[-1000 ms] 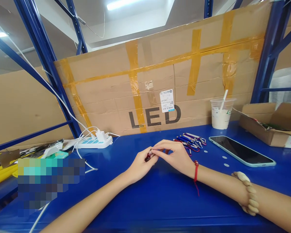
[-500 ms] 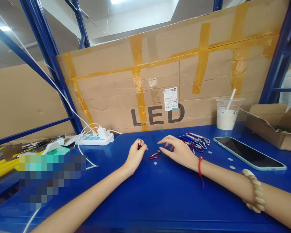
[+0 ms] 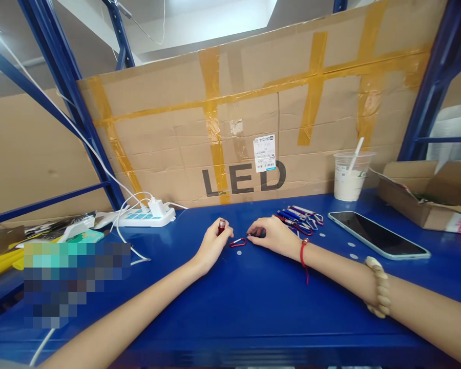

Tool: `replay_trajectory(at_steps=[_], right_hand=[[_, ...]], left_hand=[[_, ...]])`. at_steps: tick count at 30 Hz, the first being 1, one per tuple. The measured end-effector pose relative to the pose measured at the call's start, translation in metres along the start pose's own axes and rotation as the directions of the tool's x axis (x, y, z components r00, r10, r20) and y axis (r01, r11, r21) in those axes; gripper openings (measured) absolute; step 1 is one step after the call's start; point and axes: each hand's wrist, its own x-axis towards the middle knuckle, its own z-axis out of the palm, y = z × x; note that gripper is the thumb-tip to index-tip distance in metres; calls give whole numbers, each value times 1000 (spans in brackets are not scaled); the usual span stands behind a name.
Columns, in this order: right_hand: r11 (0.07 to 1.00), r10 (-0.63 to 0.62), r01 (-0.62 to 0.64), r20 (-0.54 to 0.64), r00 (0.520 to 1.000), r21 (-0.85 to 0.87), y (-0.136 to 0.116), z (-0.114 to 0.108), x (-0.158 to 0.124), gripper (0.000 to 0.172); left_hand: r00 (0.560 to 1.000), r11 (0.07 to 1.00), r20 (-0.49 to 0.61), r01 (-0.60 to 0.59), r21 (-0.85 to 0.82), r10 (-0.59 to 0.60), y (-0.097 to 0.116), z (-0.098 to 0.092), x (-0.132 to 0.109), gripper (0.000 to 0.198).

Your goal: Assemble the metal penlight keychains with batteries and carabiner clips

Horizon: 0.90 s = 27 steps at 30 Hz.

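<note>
My left hand (image 3: 214,245) is closed around a small red metal tube (image 3: 222,228) that stands upright in the fingers, its silver end on top. Just right of it, a red carabiner (image 3: 237,243) lies on the blue tabletop (image 3: 230,307). The thumb and fingertips of my right hand (image 3: 271,236) pinch together at the carabiner's right end and cover its small metal end piece. Behind that hand lies a bunch of slim metal tubes (image 3: 297,218) in blue, purple and red with carabiners attached.
To the right lie a phone (image 3: 378,234), a drink cup with a straw (image 3: 351,177) and an open cardboard box (image 3: 407,202). A white power strip (image 3: 146,217) with cables stands at the back left. A taped cardboard sheet (image 3: 169,148) forms the back wall.
My right hand has come down and left to the carabiner, and its spread fingers have closed at the carabiner's end. My left hand still holds the red tube. The view has shifted slightly.
</note>
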Motion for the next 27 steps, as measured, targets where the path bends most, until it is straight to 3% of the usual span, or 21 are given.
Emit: replay_trajectory(at_steps=[7, 12, 22, 27], right_hand=[[997, 59, -56, -49, 997, 48, -8, 1, -2, 9], [998, 12, -8, -80, 997, 58, -20, 1, -4, 26], [999, -31, 33, -54, 998, 26, -15, 1, -6, 14], [999, -34, 35, -52, 998, 17, -12, 1, -4, 19]], left_hand=[[999, 998, 20, 39, -43, -38, -2, -1, 2, 23], [998, 998, 55, 44, -37, -42, -1, 0, 1, 22], [994, 988, 44, 106, -113, -101, -1, 1, 2, 16], [993, 986, 30, 119, -115, -116, 3, 0, 0, 7]])
